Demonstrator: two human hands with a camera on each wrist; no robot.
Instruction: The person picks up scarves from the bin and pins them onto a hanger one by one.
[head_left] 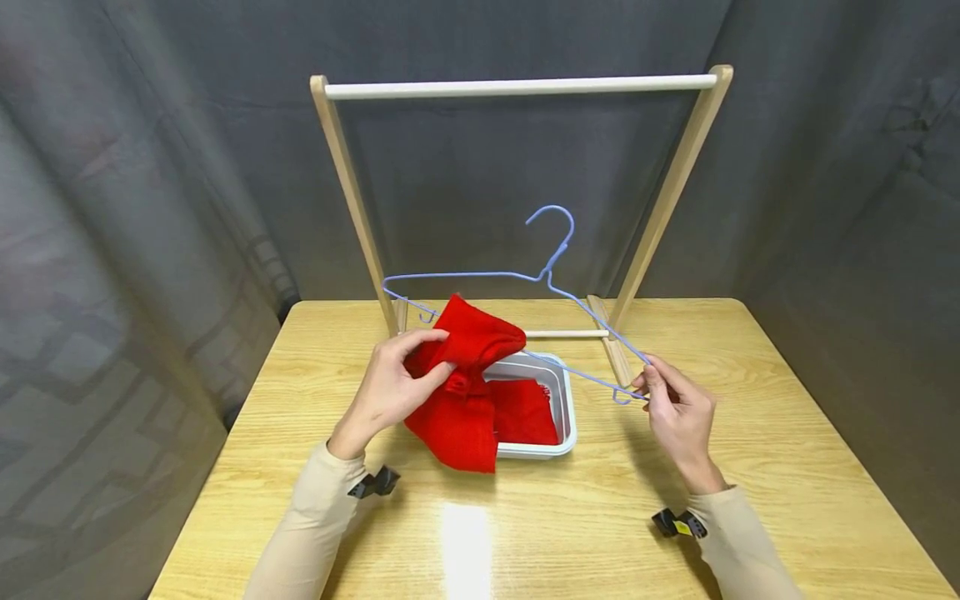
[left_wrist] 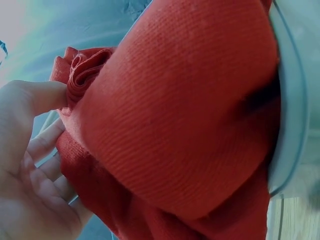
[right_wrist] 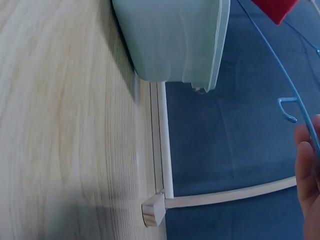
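Note:
My left hand (head_left: pixel 390 383) pinches a bunched red knit cloth (head_left: pixel 468 342) between thumb and fingers; the left wrist view shows its folded edge (left_wrist: pixel 82 75) at the thumb. The cloth lies across the lower bar of a blue wire hanger (head_left: pixel 468 274), covering part of that bar, and one end hangs down in front of a white basket. More red fabric (head_left: pixel 525 412) lies in the basket; whether it is the same piece, I cannot tell. Holding the hanger by its right corner is my right hand (head_left: pixel 678 408). The hanger's hook points up.
The light plastic basket (head_left: pixel 572 417) stands on the wooden table (head_left: pixel 600 517). Behind it rises a wooden garment rack with a white top rail (head_left: pixel 517 87) and a low crossbar (head_left: pixel 566 334). Grey curtains (head_left: pixel 150 208) surround the table at the back and sides.

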